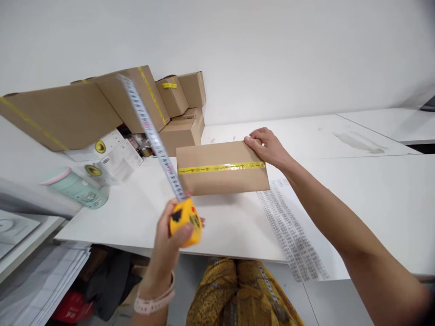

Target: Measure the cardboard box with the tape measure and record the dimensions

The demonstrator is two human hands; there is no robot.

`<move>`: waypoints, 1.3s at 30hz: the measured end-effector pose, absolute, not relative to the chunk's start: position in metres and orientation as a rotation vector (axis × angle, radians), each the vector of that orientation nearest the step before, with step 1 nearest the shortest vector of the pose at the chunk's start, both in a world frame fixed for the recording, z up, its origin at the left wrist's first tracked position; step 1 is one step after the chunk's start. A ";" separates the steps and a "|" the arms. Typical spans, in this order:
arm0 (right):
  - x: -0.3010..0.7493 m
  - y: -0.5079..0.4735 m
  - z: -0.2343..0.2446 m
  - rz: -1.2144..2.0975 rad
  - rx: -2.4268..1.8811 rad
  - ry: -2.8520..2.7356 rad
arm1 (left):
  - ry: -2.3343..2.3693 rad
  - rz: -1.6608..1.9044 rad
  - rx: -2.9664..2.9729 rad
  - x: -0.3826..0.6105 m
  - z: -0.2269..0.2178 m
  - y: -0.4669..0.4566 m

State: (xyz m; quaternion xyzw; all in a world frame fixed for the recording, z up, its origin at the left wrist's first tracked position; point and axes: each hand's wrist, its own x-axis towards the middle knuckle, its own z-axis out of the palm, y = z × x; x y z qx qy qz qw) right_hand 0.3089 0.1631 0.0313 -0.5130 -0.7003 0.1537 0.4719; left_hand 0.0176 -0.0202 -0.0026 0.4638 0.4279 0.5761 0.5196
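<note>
Measuring blade [153, 136]: digits 7, 8, 9, blurred. Printed sheet [288, 231]: text too small.

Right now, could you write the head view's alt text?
A person's left fingers hold a yellow tape measure, blade extended; right fingers hold a taped cardboard box over a white table. More boxes and a tumbler stand at left.

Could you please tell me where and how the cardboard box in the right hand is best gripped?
I'd probably grip the cardboard box at its upper right corner, coming from the right, as the right hand does: the straight edge there suits a pinch, while the blade of the tape measure runs past the left end.
</note>
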 end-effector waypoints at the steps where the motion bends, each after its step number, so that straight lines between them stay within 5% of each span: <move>1: 0.307 0.167 0.030 0.426 -1.194 -1.728 | 0.974 1.300 1.093 0.027 -0.009 -0.027; 6: 0.302 0.170 0.030 0.497 -1.102 -1.795 | 0.805 0.921 0.970 0.058 -0.047 -0.053; 19: 0.278 0.171 0.040 -0.436 -1.215 -2.281 | 0.780 0.844 0.902 0.057 -0.081 -0.070; 39: 0.274 0.172 0.034 -0.480 -1.250 -2.215 | 0.782 0.909 0.955 0.066 -0.084 -0.065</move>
